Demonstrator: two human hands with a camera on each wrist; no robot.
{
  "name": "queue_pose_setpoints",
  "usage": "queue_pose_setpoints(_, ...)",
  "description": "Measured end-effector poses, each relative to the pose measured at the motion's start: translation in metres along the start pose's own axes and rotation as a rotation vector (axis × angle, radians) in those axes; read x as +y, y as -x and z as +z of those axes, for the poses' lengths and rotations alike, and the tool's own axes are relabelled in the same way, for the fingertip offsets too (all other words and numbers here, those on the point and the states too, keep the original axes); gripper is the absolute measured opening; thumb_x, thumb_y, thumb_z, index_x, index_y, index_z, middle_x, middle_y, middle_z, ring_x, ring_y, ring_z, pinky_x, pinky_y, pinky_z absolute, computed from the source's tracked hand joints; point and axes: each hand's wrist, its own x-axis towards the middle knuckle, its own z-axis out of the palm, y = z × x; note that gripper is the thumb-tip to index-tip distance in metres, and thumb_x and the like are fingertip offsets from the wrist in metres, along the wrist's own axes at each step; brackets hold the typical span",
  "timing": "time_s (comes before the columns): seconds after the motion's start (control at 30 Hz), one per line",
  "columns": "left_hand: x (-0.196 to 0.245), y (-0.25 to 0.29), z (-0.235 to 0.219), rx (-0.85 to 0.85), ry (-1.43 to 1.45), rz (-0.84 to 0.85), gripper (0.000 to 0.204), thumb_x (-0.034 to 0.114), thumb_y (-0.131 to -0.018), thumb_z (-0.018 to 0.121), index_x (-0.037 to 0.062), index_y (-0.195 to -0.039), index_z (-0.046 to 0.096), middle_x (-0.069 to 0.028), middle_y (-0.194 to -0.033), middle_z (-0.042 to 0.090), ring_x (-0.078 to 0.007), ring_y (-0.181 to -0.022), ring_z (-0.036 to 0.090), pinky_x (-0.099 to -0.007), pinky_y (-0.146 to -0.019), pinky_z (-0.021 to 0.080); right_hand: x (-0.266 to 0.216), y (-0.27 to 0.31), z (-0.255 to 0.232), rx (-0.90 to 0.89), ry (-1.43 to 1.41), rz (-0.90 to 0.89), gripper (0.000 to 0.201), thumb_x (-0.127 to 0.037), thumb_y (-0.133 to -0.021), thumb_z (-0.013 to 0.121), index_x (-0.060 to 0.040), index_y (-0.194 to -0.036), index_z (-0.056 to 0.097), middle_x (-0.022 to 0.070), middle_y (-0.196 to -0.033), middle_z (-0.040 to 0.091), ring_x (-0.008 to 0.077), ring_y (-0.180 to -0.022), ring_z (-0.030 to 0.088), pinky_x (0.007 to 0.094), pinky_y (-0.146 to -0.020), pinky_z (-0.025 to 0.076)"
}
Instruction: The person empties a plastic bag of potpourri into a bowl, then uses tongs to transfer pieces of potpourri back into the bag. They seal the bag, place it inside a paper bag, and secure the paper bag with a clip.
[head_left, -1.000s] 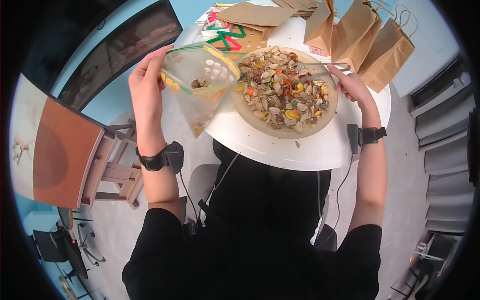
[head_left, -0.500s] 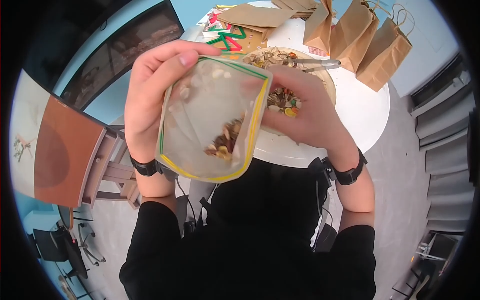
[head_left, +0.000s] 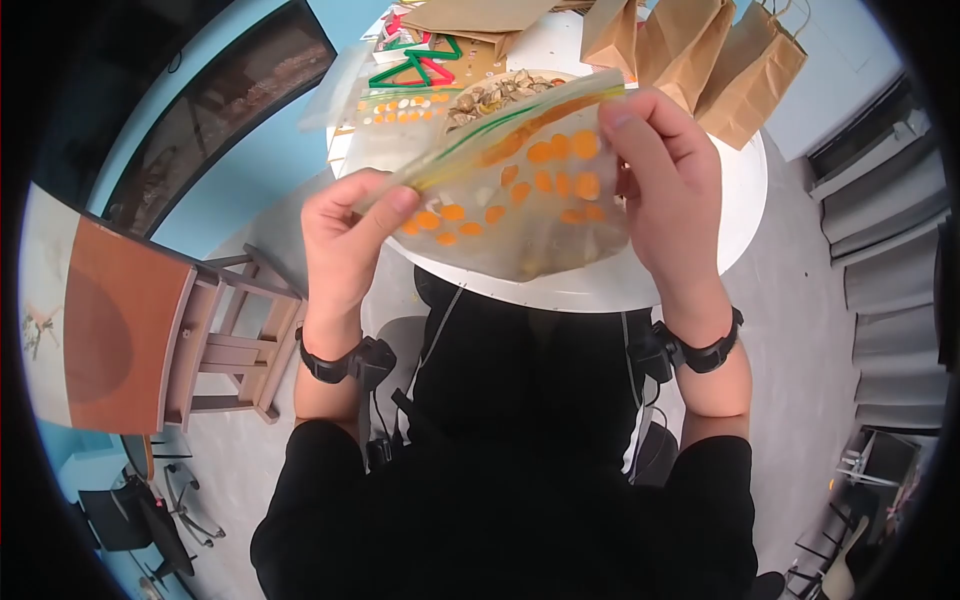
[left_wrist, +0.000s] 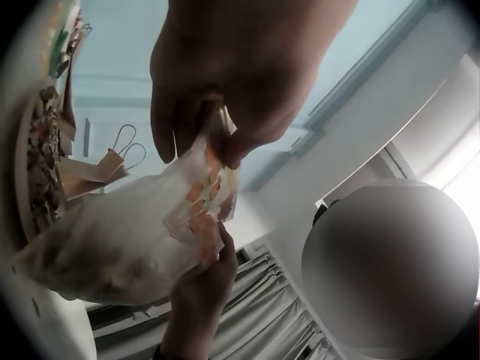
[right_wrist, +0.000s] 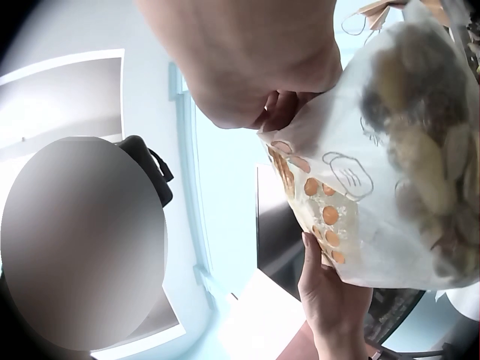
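A translucent zip-top bag [head_left: 510,215] with orange printed spots and a green-and-yellow zip strip is stretched between both hands over the near edge of the table. My left hand [head_left: 345,240] pinches one top corner between thumb and fingers. The opposite corner is gripped by my right hand [head_left: 675,185], held higher, so the top edge slants. Dried plant pieces [right_wrist: 424,142] lie in the bottom of the bag in the right wrist view. Behind the bag sits a round tray [left_wrist: 25,161] heaped with dried petals [head_left: 500,95], mostly hidden in the head view.
Brown paper bags [head_left: 745,75] with handles stand at the table's back right. Flat brown paper [head_left: 480,15] and green and red stick shapes [head_left: 415,68] lie at the back left. Another spotted zip bag [head_left: 400,105] rests on the white table [head_left: 735,215]. A wooden stool [head_left: 240,345] stands left.
My right hand has let go of the tongs, left on the tray, and taken hold of the bag's other corner. The bag's wide-open mouth has been drawn into a flat, slanted edge.
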Motion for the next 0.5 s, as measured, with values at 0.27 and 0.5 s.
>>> queue_pose_setpoints(0.27, 0.018, 0.019, 0.0, -0.044, -0.243, 0.154, 0.022, 0.014, -0.087, 0.07, -0.0011, -0.073, 0.064, -0.0037, -0.071, 0.063, -0.0104, -0.064, 0.054, -0.024, -0.058, 0.04, 0.002, 0.04, -0.021, 0.071, -0.067, 0.004, 0.012, -0.012, -0.097, 0.057, -0.0031, -0.089, 0.058, -0.0048, -0.075, 0.056, 0.0007, -0.066, 0.046, 0.0188, -0.058, 0.036)
queue_pose_setpoints(0.5, 0.007, 0.038, 0.006, -0.477, -0.378, 0.084, 0.015, 0.008, -0.082, 0.07, 0.001, -0.07, 0.064, -0.0069, -0.058, 0.055, -0.0239, -0.052, 0.052, -0.0322, -0.05, 0.038, 0.052, 0.117, -0.069, 0.106, -0.101, 0.135, 0.012, -0.008, -0.097, 0.054, -0.0028, -0.087, 0.056, -0.0057, -0.077, 0.054, 0.0008, -0.071, 0.045, 0.0177, -0.065, 0.036)
